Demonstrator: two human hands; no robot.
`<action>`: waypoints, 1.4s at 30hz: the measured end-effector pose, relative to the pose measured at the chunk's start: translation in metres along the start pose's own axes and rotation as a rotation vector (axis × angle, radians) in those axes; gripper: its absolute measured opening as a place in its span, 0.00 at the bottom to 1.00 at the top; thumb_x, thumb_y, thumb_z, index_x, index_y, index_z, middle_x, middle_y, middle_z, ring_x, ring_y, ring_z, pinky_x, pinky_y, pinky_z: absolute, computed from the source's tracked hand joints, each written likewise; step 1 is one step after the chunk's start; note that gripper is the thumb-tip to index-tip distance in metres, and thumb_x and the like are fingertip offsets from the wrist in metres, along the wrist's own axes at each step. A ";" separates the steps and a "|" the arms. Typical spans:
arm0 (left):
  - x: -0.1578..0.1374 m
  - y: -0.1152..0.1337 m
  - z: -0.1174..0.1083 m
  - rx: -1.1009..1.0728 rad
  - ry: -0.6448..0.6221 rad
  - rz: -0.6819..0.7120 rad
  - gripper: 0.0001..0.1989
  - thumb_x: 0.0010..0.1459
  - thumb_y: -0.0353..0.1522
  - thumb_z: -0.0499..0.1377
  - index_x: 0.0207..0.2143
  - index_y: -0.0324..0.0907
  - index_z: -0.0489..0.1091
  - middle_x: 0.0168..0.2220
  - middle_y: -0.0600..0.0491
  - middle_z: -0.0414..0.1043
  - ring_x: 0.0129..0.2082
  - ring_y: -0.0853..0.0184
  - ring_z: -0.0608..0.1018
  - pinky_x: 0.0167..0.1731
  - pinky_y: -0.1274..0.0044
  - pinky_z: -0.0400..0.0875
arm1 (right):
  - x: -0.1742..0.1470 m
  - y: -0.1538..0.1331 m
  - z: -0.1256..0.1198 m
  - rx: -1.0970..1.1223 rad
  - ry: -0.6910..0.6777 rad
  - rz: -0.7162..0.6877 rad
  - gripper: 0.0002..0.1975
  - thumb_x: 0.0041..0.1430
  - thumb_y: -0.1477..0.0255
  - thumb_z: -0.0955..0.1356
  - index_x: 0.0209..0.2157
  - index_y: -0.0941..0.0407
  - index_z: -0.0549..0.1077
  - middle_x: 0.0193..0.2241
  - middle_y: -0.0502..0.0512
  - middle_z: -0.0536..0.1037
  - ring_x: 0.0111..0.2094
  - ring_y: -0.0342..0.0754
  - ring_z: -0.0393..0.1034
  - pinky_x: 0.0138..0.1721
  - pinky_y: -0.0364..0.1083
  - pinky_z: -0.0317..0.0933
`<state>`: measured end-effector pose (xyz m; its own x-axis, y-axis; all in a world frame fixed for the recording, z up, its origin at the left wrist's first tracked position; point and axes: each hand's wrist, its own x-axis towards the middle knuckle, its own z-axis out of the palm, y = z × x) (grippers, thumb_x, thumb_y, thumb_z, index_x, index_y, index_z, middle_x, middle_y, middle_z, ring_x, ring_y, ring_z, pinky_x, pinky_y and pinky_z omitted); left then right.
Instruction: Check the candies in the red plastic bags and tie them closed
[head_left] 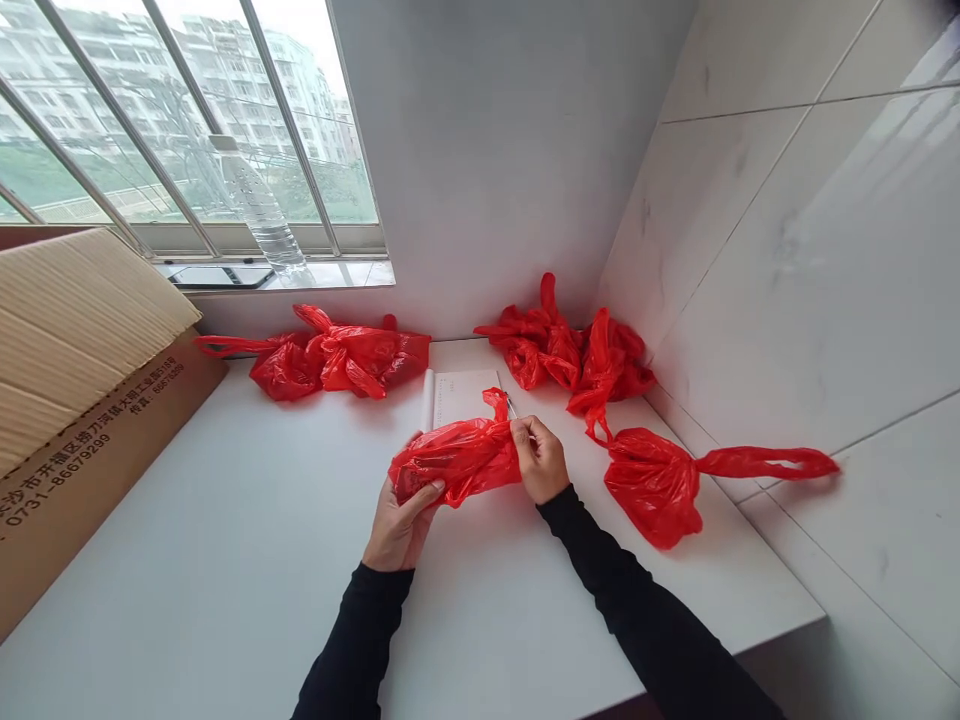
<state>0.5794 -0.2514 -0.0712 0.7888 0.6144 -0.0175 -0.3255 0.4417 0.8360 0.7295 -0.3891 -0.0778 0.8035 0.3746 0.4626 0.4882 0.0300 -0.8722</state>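
Note:
Between my hands, above the white table (247, 560), is a red plastic bag (469, 455) with something dark showing through its left end. My left hand (409, 515) grips that end, thumb on top and fingers underneath. At the other end, my right hand (540, 458) pinches the gathered plastic near the handles. Just behind the bag lies an open notepad (465, 390) with faint writing on its page, partly covered by the bag. A thin pen (511, 404) pokes out beside my right fingers. What is inside the bag I cannot make out.
More red bags sit along the wall: a left group (345, 355), a back group (570, 350) and one bag (656, 480) at right. An open cardboard box (97, 400) stands left. A water bottle (262, 215) and a dark flat device (221, 277) are on the windowsill.

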 end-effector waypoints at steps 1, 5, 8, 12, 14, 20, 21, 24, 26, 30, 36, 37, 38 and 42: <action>-0.001 0.000 0.001 0.003 0.003 0.002 0.42 0.47 0.28 0.73 0.64 0.49 0.63 0.55 0.47 0.75 0.56 0.54 0.76 0.51 0.65 0.77 | -0.001 -0.001 -0.001 0.008 0.003 0.013 0.16 0.69 0.59 0.60 0.31 0.54 0.68 0.26 0.51 0.70 0.28 0.47 0.64 0.32 0.45 0.60; -0.004 0.003 0.004 0.008 0.032 0.027 0.38 0.47 0.29 0.73 0.61 0.46 0.67 0.52 0.46 0.77 0.53 0.53 0.78 0.49 0.66 0.78 | -0.006 -0.012 -0.003 0.046 -0.063 -0.012 0.14 0.66 0.59 0.65 0.46 0.54 0.70 0.36 0.53 0.76 0.37 0.49 0.70 0.40 0.47 0.64; -0.005 0.006 0.005 0.006 0.052 0.055 0.35 0.47 0.30 0.73 0.59 0.45 0.69 0.53 0.45 0.77 0.52 0.53 0.79 0.47 0.68 0.79 | -0.010 -0.016 -0.003 0.055 -0.157 -0.071 0.15 0.59 0.61 0.71 0.45 0.52 0.72 0.42 0.53 0.76 0.45 0.51 0.70 0.50 0.49 0.62; 0.001 0.007 0.002 -0.008 0.128 0.099 0.26 0.47 0.33 0.73 0.50 0.39 0.75 0.46 0.45 0.80 0.47 0.54 0.81 0.45 0.69 0.80 | -0.007 -0.007 -0.003 0.088 -0.047 0.012 0.11 0.64 0.59 0.67 0.37 0.53 0.67 0.30 0.50 0.73 0.30 0.47 0.67 0.35 0.46 0.62; 0.006 0.006 0.000 -0.020 0.167 0.108 0.23 0.48 0.35 0.73 0.46 0.38 0.76 0.43 0.46 0.81 0.45 0.54 0.82 0.45 0.69 0.80 | -0.003 -0.001 -0.005 0.111 0.029 0.071 0.13 0.67 0.57 0.63 0.38 0.52 0.62 0.25 0.47 0.68 0.23 0.45 0.61 0.27 0.44 0.57; 0.012 -0.001 -0.002 -0.023 0.264 0.086 0.21 0.47 0.40 0.73 0.41 0.38 0.77 0.38 0.47 0.82 0.46 0.54 0.82 0.45 0.68 0.80 | 0.001 -0.005 -0.012 0.157 -0.038 0.101 0.18 0.62 0.54 0.67 0.45 0.52 0.65 0.32 0.50 0.75 0.28 0.46 0.67 0.32 0.45 0.62; 0.012 -0.002 -0.001 -0.018 0.285 0.093 0.21 0.48 0.41 0.72 0.40 0.38 0.78 0.37 0.48 0.82 0.46 0.54 0.82 0.45 0.69 0.80 | 0.000 -0.006 -0.013 0.148 -0.052 0.097 0.18 0.61 0.55 0.68 0.43 0.53 0.67 0.33 0.50 0.75 0.30 0.47 0.67 0.35 0.46 0.63; 0.008 -0.006 0.002 -0.005 0.331 0.112 0.19 0.48 0.43 0.72 0.38 0.39 0.78 0.35 0.50 0.82 0.47 0.54 0.81 0.46 0.69 0.79 | -0.002 -0.005 -0.013 0.127 0.011 0.121 0.16 0.63 0.54 0.66 0.36 0.53 0.68 0.30 0.50 0.72 0.32 0.48 0.66 0.38 0.47 0.62; 0.006 -0.007 0.003 -0.004 0.337 0.109 0.20 0.47 0.44 0.72 0.37 0.39 0.78 0.35 0.50 0.82 0.47 0.53 0.81 0.46 0.69 0.79 | -0.002 -0.001 -0.012 0.141 0.102 0.158 0.16 0.65 0.54 0.62 0.36 0.53 0.66 0.32 0.52 0.72 0.34 0.49 0.66 0.40 0.48 0.62; 0.004 -0.007 0.005 -0.021 0.319 0.091 0.21 0.47 0.45 0.72 0.39 0.40 0.78 0.35 0.50 0.82 0.46 0.53 0.81 0.44 0.67 0.80 | 0.000 0.008 -0.011 0.192 0.202 0.213 0.17 0.66 0.54 0.60 0.40 0.54 0.64 0.37 0.55 0.72 0.39 0.50 0.67 0.44 0.50 0.64; 0.000 -0.002 0.003 -0.026 0.253 0.035 0.24 0.42 0.35 0.75 0.43 0.39 0.77 0.38 0.49 0.82 0.45 0.52 0.82 0.45 0.67 0.80 | 0.004 0.010 -0.013 0.296 0.095 0.211 0.21 0.55 0.62 0.69 0.47 0.54 0.64 0.37 0.53 0.76 0.36 0.48 0.71 0.40 0.47 0.67; -0.001 -0.002 0.003 -0.029 0.245 0.025 0.25 0.41 0.33 0.75 0.44 0.39 0.77 0.39 0.49 0.82 0.45 0.52 0.82 0.45 0.67 0.80 | 0.004 0.010 -0.013 0.306 0.073 0.205 0.21 0.53 0.63 0.70 0.47 0.54 0.65 0.37 0.53 0.76 0.36 0.48 0.71 0.41 0.47 0.67; -0.001 -0.001 0.002 -0.033 0.240 0.017 0.25 0.40 0.33 0.75 0.44 0.39 0.77 0.39 0.49 0.82 0.45 0.52 0.82 0.45 0.67 0.80 | 0.004 0.010 -0.013 0.312 0.053 0.202 0.20 0.51 0.63 0.71 0.45 0.54 0.66 0.36 0.52 0.76 0.35 0.48 0.71 0.41 0.47 0.67; -0.001 -0.003 0.000 -0.050 0.230 -0.011 0.26 0.38 0.31 0.75 0.44 0.39 0.77 0.39 0.48 0.82 0.45 0.51 0.82 0.45 0.67 0.80 | 0.002 0.013 -0.012 0.293 -0.001 0.247 0.15 0.55 0.58 0.69 0.28 0.54 0.69 0.24 0.50 0.73 0.29 0.48 0.68 0.33 0.46 0.66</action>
<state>0.5798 -0.2537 -0.0738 0.6547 0.7397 -0.1556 -0.3473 0.4771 0.8073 0.7413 -0.3993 -0.0868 0.8841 0.4050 0.2331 0.1621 0.2021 -0.9659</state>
